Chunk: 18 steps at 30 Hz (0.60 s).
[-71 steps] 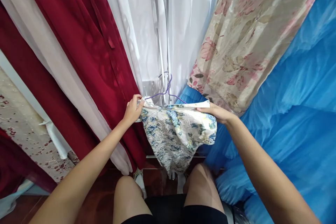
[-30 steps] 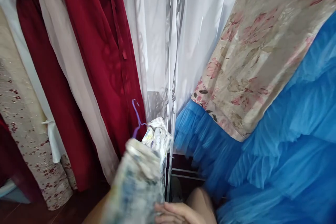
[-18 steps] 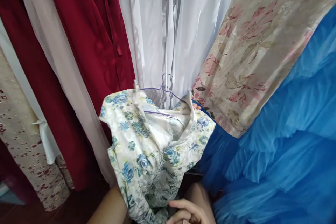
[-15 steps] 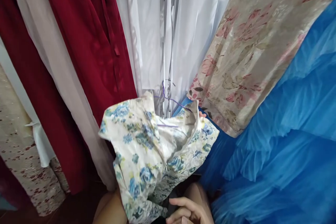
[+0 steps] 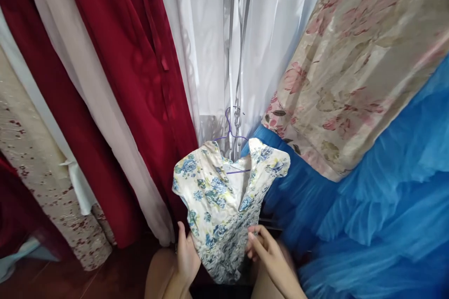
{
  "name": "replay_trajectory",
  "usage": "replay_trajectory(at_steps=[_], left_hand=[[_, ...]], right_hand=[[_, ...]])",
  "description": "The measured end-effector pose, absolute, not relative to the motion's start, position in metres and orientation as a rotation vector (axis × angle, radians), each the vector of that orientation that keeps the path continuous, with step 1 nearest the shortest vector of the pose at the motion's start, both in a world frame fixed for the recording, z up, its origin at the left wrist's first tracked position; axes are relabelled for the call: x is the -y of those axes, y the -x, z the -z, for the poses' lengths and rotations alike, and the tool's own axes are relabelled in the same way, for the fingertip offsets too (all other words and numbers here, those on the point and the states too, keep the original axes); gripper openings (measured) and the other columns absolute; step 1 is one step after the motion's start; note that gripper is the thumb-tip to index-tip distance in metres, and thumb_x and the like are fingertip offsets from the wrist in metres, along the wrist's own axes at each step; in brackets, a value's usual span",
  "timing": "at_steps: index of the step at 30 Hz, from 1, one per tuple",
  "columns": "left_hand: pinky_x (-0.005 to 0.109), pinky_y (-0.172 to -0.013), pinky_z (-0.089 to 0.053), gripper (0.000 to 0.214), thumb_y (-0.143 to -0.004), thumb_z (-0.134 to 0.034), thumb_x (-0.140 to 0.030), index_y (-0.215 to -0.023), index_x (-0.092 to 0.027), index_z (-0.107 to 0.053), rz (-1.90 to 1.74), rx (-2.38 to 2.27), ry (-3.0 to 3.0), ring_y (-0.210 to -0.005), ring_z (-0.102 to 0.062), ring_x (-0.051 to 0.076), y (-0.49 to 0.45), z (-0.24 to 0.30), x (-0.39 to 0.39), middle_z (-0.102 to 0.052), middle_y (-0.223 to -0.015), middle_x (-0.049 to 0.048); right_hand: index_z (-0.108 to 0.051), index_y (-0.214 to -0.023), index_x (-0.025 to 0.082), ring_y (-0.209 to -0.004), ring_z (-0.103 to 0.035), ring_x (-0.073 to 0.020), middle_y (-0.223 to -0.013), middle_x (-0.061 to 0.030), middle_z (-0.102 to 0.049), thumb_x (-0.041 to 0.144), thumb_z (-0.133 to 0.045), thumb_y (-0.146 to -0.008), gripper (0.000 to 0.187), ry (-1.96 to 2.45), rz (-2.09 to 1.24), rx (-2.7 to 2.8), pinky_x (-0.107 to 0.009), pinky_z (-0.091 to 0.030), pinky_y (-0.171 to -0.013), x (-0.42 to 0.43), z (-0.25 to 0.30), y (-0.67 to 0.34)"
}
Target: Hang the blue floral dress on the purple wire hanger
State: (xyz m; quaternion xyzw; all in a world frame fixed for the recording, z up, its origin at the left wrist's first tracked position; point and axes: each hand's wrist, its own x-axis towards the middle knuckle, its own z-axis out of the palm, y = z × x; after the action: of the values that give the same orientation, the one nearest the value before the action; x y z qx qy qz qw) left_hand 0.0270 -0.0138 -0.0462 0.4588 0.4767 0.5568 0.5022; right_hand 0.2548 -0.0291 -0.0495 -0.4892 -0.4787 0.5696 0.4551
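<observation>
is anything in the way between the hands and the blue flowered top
Nothing visible is: the left hand is against one side of the top, and the right hand is right at its other edge.

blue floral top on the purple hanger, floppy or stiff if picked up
The floral top will probably flop below, since its lower part is soft, crinkled cloth. Its shoulders should stay fairly spread, as the purple hanger runs inside them.

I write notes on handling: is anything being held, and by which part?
The floral top is between the left hand and right hand, at its lower side edges. Whether either actually grips it cannot be told.
</observation>
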Motion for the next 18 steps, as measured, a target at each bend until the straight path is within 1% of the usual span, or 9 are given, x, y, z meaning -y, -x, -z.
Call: replay_trajectory(at_steps=[2,4,5,8,11,13,14,16,18], left_hand=[[0.044,-0.106,-0.047,0.054,-0.083,-0.063,-0.064,-0.114,-0.020,-0.070,-1.377,-1.115,-0.788,-0.117,-0.065,0.030,-0.025,0.048,0.024,-0.074,-0.112,0.0125],[0.045,-0.109,-0.044,0.055,-0.073,-0.081,-0.049,-0.117,-0.019,-0.069,-1.354,-1.081,-0.568,-0.121,-0.062,0.033,-0.027,0.048,0.030,-0.072,-0.118,0.0130],[0.045,-0.109,-0.044,0.055,-0.071,-0.084,-0.042,-0.118,-0.018,-0.068,-1.332,-1.077,-0.546,-0.121,-0.062,0.034,-0.030,0.046,0.032,-0.071,-0.119,0.0139],[0.046,-0.106,-0.046,0.053,-0.076,-0.080,-0.042,-0.120,-0.016,-0.065,-1.355,-1.115,-0.648,-0.122,-0.061,0.035,-0.036,0.045,0.030,-0.069,-0.122,0.0167],[0.047,-0.109,-0.041,0.058,-0.081,-0.073,-0.044,-0.130,-0.020,-0.053,-1.788,-1.373,-0.890,-0.129,-0.053,0.033,-0.041,0.052,0.024,-0.058,-0.136,0.0150],[0.048,-0.113,-0.035,0.054,-0.084,-0.069,-0.040,-0.131,-0.022,-0.050,-1.979,-1.521,-1.170,-0.134,-0.047,0.031,-0.050,0.060,0.021,-0.051,-0.141,0.0141],[0.048,-0.114,-0.034,0.051,-0.086,-0.067,-0.037,-0.131,-0.023,-0.050,-1.934,-1.528,-1.331,-0.133,-0.047,0.030,-0.057,0.064,0.019,-0.051,-0.141,0.0141],[0.044,-0.107,-0.041,0.043,-0.090,-0.063,-0.034,-0.129,-0.022,-0.052,-1.680,-1.428,-1.551,-0.125,-0.054,0.028,-0.074,0.069,0.014,-0.056,-0.133,0.0141],[0.038,-0.091,-0.050,0.030,-0.093,-0.057,-0.034,-0.119,-0.020,-0.056,-1.487,-1.332,-1.577,-0.104,-0.063,0.025,-0.091,0.070,0.008,-0.065,-0.113,0.0122]], right_hand=[[-0.057,-0.109,0.022,-0.066,-0.060,-0.0201,-0.075,-0.0023,-0.067,0.061,-0.059,-0.088,0.045,1.220,-1.334,1.248,-0.029,-0.045,-0.059,0.009,0.048,-0.243],[-0.057,-0.098,0.021,-0.063,-0.058,-0.0191,-0.069,-0.0007,-0.063,0.059,-0.058,-0.089,0.039,1.200,-1.263,1.331,-0.029,-0.043,-0.059,-0.009,0.046,-0.231],[-0.056,-0.090,0.021,-0.061,-0.056,-0.0186,-0.065,0.0002,-0.060,0.058,-0.057,-0.090,0.037,1.186,-1.228,1.365,-0.029,-0.042,-0.060,-0.017,0.046,-0.226],[-0.052,-0.074,0.021,-0.056,-0.051,-0.0163,-0.056,0.0021,-0.054,0.056,-0.057,-0.090,0.039,1.165,-1.147,1.400,-0.028,-0.038,-0.057,-0.027,0.045,-0.219],[-0.051,-0.067,0.021,-0.049,-0.045,-0.0137,-0.051,0.0029,-0.050,0.055,-0.062,-0.086,0.041,1.179,-1.147,1.335,-0.027,-0.032,-0.053,-0.022,0.044,-0.222],[-0.050,-0.062,0.021,-0.044,-0.040,-0.0116,-0.047,0.0035,-0.048,0.056,-0.065,-0.083,0.044,1.188,-1.195,1.281,-0.026,-0.029,-0.049,-0.014,0.041,-0.225],[-0.049,-0.061,0.021,-0.042,-0.038,-0.0108,-0.045,0.0035,-0.048,0.056,-0.066,-0.081,0.044,1.183,-1.236,1.269,-0.026,-0.027,-0.047,-0.010,0.038,-0.225],[-0.050,-0.060,0.021,-0.039,-0.036,-0.0099,-0.043,0.0029,-0.050,0.054,-0.067,-0.080,0.043,1.158,-1.326,1.265,-0.025,-0.025,-0.045,-0.004,0.031,-0.222],[-0.053,-0.061,0.020,-0.038,-0.037,-0.0096,-0.043,0.0020,-0.053,0.051,-0.069,-0.079,0.039,1.130,-1.390,1.270,-0.024,-0.025,-0.044,-0.003,0.021,-0.217]])
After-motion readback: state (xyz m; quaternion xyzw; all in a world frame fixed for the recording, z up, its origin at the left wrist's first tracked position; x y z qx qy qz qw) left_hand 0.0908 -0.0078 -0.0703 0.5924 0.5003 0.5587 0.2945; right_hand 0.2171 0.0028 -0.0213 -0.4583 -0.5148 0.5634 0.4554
